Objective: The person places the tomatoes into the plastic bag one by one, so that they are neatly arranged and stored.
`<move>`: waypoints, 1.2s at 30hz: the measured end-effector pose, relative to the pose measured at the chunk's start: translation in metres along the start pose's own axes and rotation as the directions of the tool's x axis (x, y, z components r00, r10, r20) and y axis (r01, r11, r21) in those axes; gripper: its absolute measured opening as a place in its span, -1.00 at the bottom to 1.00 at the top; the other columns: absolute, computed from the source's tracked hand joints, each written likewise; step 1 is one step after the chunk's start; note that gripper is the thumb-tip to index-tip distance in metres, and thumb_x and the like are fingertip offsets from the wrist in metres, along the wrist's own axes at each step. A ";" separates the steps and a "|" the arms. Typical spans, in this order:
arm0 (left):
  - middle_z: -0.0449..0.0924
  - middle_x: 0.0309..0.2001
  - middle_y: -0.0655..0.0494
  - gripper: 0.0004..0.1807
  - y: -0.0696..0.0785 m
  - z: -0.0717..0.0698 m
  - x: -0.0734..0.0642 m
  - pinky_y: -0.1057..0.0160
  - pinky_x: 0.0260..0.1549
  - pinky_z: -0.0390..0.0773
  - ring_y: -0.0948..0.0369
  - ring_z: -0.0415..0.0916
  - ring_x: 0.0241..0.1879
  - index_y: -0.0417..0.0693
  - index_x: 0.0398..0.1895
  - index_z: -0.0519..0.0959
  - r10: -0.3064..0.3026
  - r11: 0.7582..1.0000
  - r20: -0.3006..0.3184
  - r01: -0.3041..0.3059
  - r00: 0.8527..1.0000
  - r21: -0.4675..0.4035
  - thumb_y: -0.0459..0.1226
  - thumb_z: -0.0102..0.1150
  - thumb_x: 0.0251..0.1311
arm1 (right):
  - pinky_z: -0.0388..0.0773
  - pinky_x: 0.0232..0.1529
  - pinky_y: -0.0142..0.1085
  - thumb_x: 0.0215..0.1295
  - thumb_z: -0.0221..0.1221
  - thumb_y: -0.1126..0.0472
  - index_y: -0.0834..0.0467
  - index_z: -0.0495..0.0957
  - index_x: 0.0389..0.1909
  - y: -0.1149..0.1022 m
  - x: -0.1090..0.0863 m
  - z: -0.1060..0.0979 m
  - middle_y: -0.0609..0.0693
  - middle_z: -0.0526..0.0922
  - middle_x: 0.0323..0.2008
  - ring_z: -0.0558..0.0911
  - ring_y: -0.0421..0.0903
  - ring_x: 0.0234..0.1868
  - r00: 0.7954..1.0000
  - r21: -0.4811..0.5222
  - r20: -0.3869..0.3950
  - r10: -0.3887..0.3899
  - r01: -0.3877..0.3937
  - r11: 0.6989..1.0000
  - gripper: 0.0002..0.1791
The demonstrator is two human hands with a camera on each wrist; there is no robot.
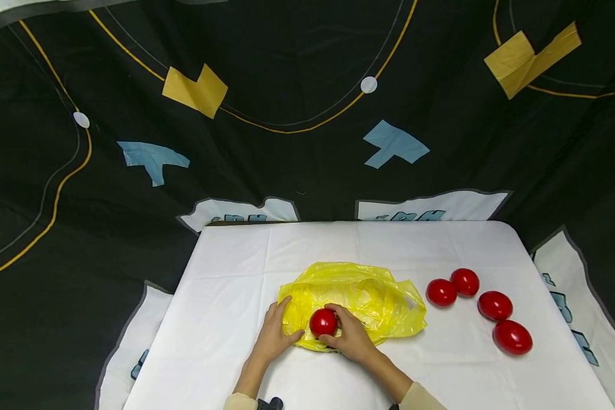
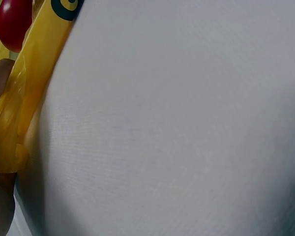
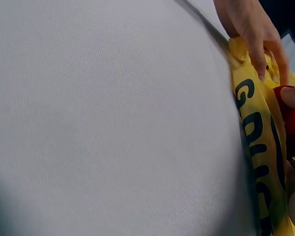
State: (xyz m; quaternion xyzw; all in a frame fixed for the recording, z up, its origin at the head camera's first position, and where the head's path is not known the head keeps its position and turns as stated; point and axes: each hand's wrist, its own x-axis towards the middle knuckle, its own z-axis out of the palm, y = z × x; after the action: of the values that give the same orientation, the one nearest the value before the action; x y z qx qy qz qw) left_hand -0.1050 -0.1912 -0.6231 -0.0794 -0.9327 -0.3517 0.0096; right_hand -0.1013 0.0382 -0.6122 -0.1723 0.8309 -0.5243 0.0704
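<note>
A crinkled yellow plastic bag (image 1: 338,279) lies on the table with its mouth facing me; dark print runs along its edge in the right wrist view. My left hand (image 1: 273,335) holds the bag's left edge, thumb (image 2: 0,78) on one side of the film in the left wrist view. Between thumb and fingers, my right hand (image 1: 352,337) grips a shiny red ball (image 1: 323,322) at the bag's mouth. The ball also shows near the right border of the right wrist view, where the thumb (image 3: 294,97) presses on it.
Several similar red balls lie to the right on the white-covered table (image 1: 225,250): a back pair (image 1: 442,292) and a front pair (image 1: 512,337). A dark patterned cloth (image 1: 297,165) hangs behind the table and covers the floor around it.
</note>
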 end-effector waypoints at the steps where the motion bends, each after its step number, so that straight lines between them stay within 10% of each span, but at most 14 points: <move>1: 0.27 0.18 -0.11 -0.04 0.000 0.000 0.000 -0.05 0.16 0.33 -0.03 0.29 0.17 -0.07 0.39 0.20 0.001 1.000 0.000 -0.001 1.000 0.001 -0.10 0.47 -0.12 | 0.53 0.00 -0.21 0.07 0.38 0.09 0.16 0.31 0.24 0.000 0.000 0.000 0.08 0.45 0.14 0.55 0.00 0.04 1.000 -0.009 -0.001 0.000 0.000 1.000 -0.27; 23: 0.27 0.18 -0.10 -0.04 0.001 0.001 0.001 -0.05 0.17 0.32 -0.03 0.28 0.18 -0.07 0.39 0.20 -0.005 1.000 0.006 0.005 1.000 -0.010 -0.10 0.46 -0.12 | 0.40 0.12 0.07 0.09 0.33 -0.07 0.13 0.23 0.33 -0.004 -0.005 -0.003 0.08 0.39 0.22 0.43 0.07 0.19 1.000 -0.151 -0.014 0.001 -0.003 0.988 -0.17; 36: 0.25 0.20 -0.09 -0.03 0.001 0.000 0.000 -0.06 0.15 0.34 -0.01 0.28 0.17 -0.05 0.40 0.18 -0.020 0.999 0.020 0.020 1.000 -0.025 -0.08 0.45 -0.11 | 0.47 0.06 -0.06 0.09 0.37 0.14 0.00 0.26 0.31 -0.028 -0.033 -0.050 0.02 0.40 0.21 0.49 0.08 0.12 0.997 0.016 -0.068 -0.024 0.025 1.000 -0.25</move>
State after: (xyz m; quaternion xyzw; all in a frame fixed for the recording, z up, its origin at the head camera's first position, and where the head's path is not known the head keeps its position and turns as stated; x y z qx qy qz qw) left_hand -0.1050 -0.1904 -0.6223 -0.0736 -0.9290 -0.3627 -0.0042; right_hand -0.0792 0.0819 -0.5670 -0.1638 0.8261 -0.5378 0.0371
